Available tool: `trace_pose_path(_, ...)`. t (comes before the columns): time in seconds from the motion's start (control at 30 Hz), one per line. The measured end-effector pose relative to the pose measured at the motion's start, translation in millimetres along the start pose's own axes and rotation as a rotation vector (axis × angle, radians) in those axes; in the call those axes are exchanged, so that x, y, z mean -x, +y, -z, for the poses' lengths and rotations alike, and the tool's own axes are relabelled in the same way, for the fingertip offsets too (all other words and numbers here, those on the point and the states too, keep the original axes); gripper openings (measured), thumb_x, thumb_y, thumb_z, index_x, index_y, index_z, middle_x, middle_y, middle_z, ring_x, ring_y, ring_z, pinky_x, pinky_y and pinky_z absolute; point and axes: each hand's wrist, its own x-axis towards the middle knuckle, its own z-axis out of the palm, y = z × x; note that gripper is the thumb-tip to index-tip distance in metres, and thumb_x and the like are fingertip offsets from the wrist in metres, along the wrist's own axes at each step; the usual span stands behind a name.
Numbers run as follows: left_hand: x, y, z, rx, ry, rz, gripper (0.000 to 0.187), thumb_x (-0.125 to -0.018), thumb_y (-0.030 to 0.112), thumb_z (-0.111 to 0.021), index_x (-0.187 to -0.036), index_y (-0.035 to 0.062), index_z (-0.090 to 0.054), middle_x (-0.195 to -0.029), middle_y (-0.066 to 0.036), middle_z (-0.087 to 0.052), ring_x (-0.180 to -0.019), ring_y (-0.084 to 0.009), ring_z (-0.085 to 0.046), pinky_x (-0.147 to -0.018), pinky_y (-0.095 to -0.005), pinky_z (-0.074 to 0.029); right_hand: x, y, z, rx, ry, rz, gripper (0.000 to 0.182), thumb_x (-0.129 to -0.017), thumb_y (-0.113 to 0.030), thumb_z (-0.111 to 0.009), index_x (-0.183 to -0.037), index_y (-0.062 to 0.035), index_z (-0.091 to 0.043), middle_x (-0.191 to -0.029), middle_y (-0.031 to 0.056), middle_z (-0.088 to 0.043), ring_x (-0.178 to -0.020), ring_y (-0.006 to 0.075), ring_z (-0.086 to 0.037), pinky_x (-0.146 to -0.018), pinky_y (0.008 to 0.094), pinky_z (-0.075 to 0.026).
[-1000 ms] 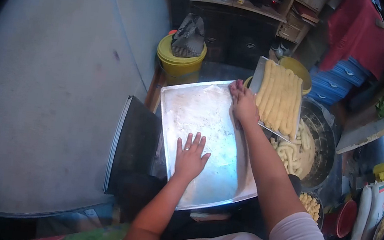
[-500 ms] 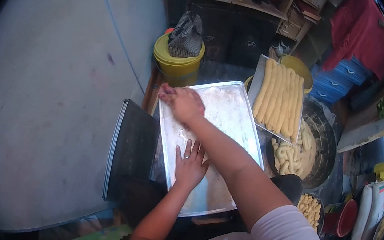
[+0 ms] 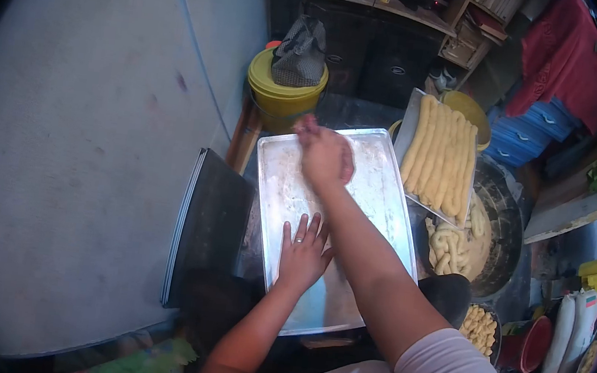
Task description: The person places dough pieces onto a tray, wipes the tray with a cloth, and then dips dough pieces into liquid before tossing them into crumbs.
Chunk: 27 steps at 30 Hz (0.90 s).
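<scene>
A shallow metal baking tray (image 3: 369, 217) lies in front of me, its surface shiny with brownish marks. My right hand (image 3: 324, 158) is closed on a reddish cloth (image 3: 347, 164) and presses it against the tray near the far edge. Part of the cloth sticks out past the fingers and is blurred. Flat on the near left part of the tray rests my left hand (image 3: 303, 259), its fingers spread and a ring on one of them.
Beside the tray, another tray holds several long dough strips (image 3: 440, 155). Below it, a dark round pan (image 3: 505, 243) contains twisted dough. A yellow lidded bucket (image 3: 282, 100) stands at the far left, near the wall (image 3: 80, 162). Dark flat panels (image 3: 213, 228) lean at left.
My right hand has moved right along the far end of the tray with the cloth. The left hand stays flat on the tray. The whole view has shifted slightly.
</scene>
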Motion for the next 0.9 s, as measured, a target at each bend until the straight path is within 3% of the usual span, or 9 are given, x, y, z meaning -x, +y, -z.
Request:
trace_pose_path(0.2, 2.3, 2.1, 0.9, 0.044, -0.004, 0.003, 0.053, -0.086, 0.032, -0.059, -0.133, 0.0089, -0.051, -0.144, -0.015, -0.039, -0.138, -0.035, -0.031, -0.111, -0.0596, -0.016, 6.9, -33.6, -22.0, -0.158, -0.377, 0.391, 0.026, -0.092, -0.03, -0.052, -0.105, -0.0173, -0.071, -0.106, 0.0142, -0.06, -0.106, 0.0341, -0.052, -0.095, 0.0463, -0.037)
trace_pose_path(0.3, 1.5, 4.1, -3.5, 0.024, 0.072, -0.009, 0.048, -0.088, 0.029, -0.055, -0.131, 0.0074, -0.052, -0.14, -0.015, -0.045, -0.136, -0.0327, -0.035, -0.111, -0.0567, -0.019, 34.3, -49.4, 17.6, -0.088, -0.734, 0.501, 0.025, -0.091, -0.028, -0.053, -0.102, -0.0155, -0.071, -0.099, 0.0116, -0.06, -0.096, 0.0331, -0.056, -0.086, 0.0438, -0.042)
trace_pose_path(0.37, 1.8, 2.6, -7.1, 0.162, -0.115, 0.037, 0.045, -0.09, 0.027, -0.052, -0.129, 0.0053, -0.053, -0.133, -0.015, -0.051, -0.131, -0.0291, -0.041, -0.111, -0.0529, -0.022, 62.7, -57.0, 51.8, 0.173, -0.823, 0.723, 0.027, -0.087, -0.024, -0.052, -0.105, -0.0134, -0.07, -0.109, 0.0101, -0.058, -0.108, 0.0271, -0.054, -0.095, 0.0433, -0.038)
trace_pose_path(0.43, -4.1, 9.1, 1.7, 0.314, -0.012, 0.077, 0.043, -0.09, 0.025, -0.051, -0.127, 0.0036, -0.054, -0.129, -0.016, -0.054, -0.127, -0.0263, -0.045, -0.111, -0.0504, -0.023, 78.3, -54.7, 66.5, 0.003, -0.752, 0.751, 0.026, -0.084, -0.021, -0.055, -0.104, -0.0138, -0.07, -0.107, 0.0077, -0.058, -0.109, 0.0249, -0.052, -0.094, 0.0419, -0.038)
trace_pose_path(0.5, -2.5, 12.2, 11.0, 0.102, -0.375, 0.066, 0.044, -0.091, 0.026, -0.05, -0.128, 0.0017, -0.052, -0.129, -0.018, -0.054, -0.128, -0.0289, -0.044, -0.111, -0.0518, -0.023, 61.7, -53.8, 69.7, 0.047, -0.852, 0.575, 0.026, -0.083, -0.021, -0.055, -0.102, -0.0148, -0.071, -0.106, 0.0056, -0.058, -0.106, 0.0241, -0.052, -0.092, 0.0409, -0.038)
trace_pose_path(0.53, 4.5, 7.3, -5.9, 0.03, -0.015, -0.05, 0.047, -0.091, 0.026, -0.051, -0.131, 0.0008, -0.048, -0.133, -0.02, -0.05, -0.131, -0.0322, -0.04, -0.111, -0.0534, -0.024, 53.7, -44.4, 44.2, 0.192, -0.755, 0.498, 0.029, -0.083, -0.019, -0.055, -0.108, -0.0236, -0.07, -0.11, 0.0057, -0.058, -0.106, 0.0243, -0.053, -0.09, 0.0412, -0.039)
trace_pose_path(0.67, 3.1, 7.8, -15.3, 0.016, 0.1, -0.038, 0.051, -0.091, 0.028, -0.054, -0.133, -0.0002, -0.046, -0.138, -0.02, -0.043, -0.137, -0.0341, -0.033, -0.112, -0.0541, -0.023, -12.6, -38.1, 2.9, 0.121, -0.525, 0.223, 0.024, -0.084, -0.023, -0.057, -0.101, -0.0163, -0.071, -0.114, 0.0075, -0.057, -0.108, 0.0281, -0.05, -0.09, 0.0456, -0.036)
trace_pose_path(0.77, 2.3, 3.6, -16.7, -0.005, 0.111, -0.055, 0.05, -0.089, 0.027, -0.056, -0.131, 0.0003, -0.047, -0.135, -0.019, -0.047, -0.134, -0.0348, -0.037, -0.111, -0.0541, -0.024, -8.5, -34.1, -25.6, -0.007, -0.298, 0.281, 0.024, -0.085, -0.021, -0.056, -0.103, -0.0149, -0.07, -0.117, 0.0083, -0.056, -0.11, 0.0286, -0.049, -0.091, 0.0441, -0.036)
trace_pose_path(0.9, 10.5, 4.2, -13.9, 0.096, 0.22, -0.1, 0.037, -0.086, 0.023, -0.06, -0.117, 0.0027, -0.058, -0.123, -0.016, -0.055, -0.122, -0.0334, -0.048, -0.105, -0.0519, -0.032, 29.8, -32.2, 6.7, -0.037, -0.517, 0.626, 0.028, -0.091, -0.025, -0.049, -0.109, -0.0111, -0.066, -0.107, 0.0106, -0.061, -0.099, 0.0303, -0.057, -0.088, 0.0456, -0.04)
